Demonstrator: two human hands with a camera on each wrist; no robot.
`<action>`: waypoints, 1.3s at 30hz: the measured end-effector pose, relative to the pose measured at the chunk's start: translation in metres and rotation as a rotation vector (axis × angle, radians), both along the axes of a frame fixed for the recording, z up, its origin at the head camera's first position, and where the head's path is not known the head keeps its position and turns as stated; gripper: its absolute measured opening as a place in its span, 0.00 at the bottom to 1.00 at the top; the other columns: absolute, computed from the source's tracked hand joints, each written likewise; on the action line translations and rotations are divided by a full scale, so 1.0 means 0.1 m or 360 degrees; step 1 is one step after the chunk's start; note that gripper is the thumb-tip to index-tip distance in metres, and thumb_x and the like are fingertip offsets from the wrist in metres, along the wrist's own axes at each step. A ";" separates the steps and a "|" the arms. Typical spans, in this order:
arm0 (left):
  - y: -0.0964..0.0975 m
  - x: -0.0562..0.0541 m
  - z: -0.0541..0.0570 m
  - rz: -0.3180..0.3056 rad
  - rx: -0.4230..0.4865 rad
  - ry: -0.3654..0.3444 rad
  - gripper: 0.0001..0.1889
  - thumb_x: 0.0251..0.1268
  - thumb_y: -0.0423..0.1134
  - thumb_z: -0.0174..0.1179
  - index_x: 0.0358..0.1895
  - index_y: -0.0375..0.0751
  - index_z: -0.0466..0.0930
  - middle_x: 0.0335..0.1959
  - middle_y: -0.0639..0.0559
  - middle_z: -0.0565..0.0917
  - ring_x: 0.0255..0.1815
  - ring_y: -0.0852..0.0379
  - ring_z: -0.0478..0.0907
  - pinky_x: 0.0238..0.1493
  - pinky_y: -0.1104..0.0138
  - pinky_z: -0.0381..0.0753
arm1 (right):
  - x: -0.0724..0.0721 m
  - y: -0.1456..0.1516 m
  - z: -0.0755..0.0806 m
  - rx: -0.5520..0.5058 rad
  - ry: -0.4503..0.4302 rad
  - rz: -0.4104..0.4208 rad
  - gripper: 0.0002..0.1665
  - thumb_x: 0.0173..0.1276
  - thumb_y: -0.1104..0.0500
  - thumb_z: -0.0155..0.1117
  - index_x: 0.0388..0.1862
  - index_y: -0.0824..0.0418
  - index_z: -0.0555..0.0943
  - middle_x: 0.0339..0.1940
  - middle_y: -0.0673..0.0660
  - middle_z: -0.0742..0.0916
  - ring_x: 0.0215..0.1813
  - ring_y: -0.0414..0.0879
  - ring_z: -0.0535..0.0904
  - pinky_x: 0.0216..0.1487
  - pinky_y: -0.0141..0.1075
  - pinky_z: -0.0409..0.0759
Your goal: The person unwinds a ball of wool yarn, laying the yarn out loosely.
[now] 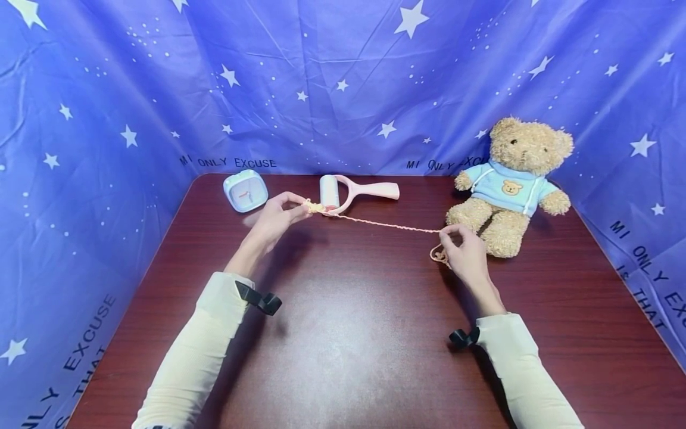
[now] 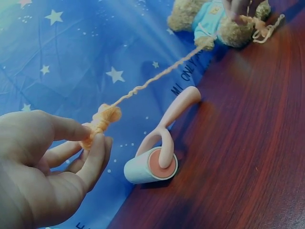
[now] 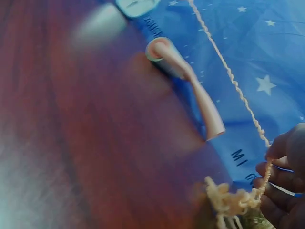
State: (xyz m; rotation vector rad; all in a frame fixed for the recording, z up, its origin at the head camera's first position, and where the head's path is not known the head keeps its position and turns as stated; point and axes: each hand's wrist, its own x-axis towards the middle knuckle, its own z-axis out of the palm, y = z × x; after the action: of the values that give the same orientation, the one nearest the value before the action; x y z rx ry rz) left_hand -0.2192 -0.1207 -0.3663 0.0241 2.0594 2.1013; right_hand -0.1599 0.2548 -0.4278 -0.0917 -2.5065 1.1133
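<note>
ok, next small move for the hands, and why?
Probably bring the right hand toward the left hand and lay one turn round the wound pale-orange yarn bundle. The left hand pinches that bundle, the twisted pale-orange yarn strand runs nearly straight between the hands, and loose pale-orange yarn loops by the right hand look unwound.

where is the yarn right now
In the head view, the yarn stretches between the left hand and right hand, just below the pink-handled roller, its right end near the teddy bear.
</note>
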 end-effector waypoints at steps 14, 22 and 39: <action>0.06 0.03 -0.01 -0.0118 0.0007 0.0055 0.07 0.65 0.24 0.55 0.44 0.29 0.72 0.43 0.46 0.75 0.39 0.63 0.81 0.60 0.59 0.79 | 0.02 -0.12 -0.11 0.0176 -0.0074 0.0240 0.09 0.61 0.68 0.63 0.42 0.65 0.80 0.37 0.63 0.87 0.40 0.52 0.82 0.40 0.37 0.76; 0.09 0.04 -0.01 -0.0145 -0.0047 0.0062 0.07 0.64 0.25 0.56 0.43 0.31 0.72 0.44 0.46 0.77 0.39 0.63 0.81 0.59 0.60 0.80 | 0.01 -0.29 -0.05 0.0113 0.0024 0.0268 0.09 0.61 0.68 0.62 0.41 0.64 0.81 0.38 0.62 0.86 0.43 0.53 0.82 0.46 0.42 0.76; 0.14 0.05 0.00 -0.0169 -0.0089 0.0081 0.09 0.65 0.27 0.57 0.45 0.29 0.73 0.39 0.48 0.79 0.39 0.62 0.82 0.61 0.58 0.79 | -0.15 -1.30 0.12 -0.0052 0.0060 0.0704 0.14 0.63 0.63 0.64 0.49 0.63 0.80 0.44 0.58 0.86 0.46 0.50 0.82 0.50 0.46 0.82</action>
State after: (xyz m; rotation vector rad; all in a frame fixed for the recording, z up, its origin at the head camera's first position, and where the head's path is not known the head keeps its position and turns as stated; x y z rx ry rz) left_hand -0.2137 -0.1064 -0.3664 0.1765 2.0957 2.0002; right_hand -0.1748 0.1252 -0.4162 0.4924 -2.5408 1.3032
